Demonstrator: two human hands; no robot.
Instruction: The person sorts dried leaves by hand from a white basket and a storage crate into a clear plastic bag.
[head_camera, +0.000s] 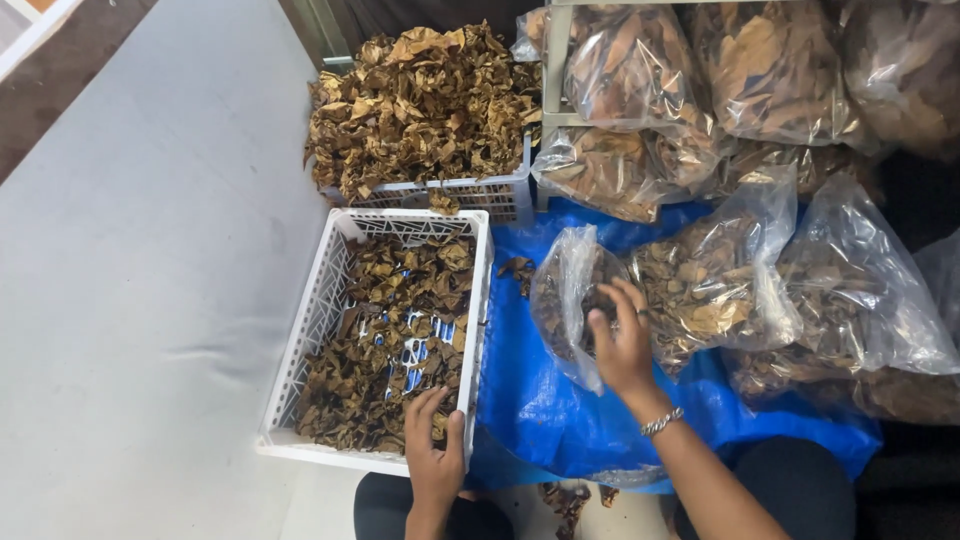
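Note:
My left hand (435, 450) rests on the near right corner of a white plastic crate (310, 330), with its fingers down among the dried brown leaves (400, 330) that partly fill it. My right hand (622, 340), a bracelet on its wrist, grips the open mouth of a clear plastic bag (560, 300) of dried leaves lying on a blue tarp (540, 400).
A second white crate (480, 195) heaped with dried leaves stands behind the first. Several clear bags of leaves (840, 290) lie to the right and on a shelf frame (556, 60) at the back. A pale grey floor (150, 250) spreads to the left.

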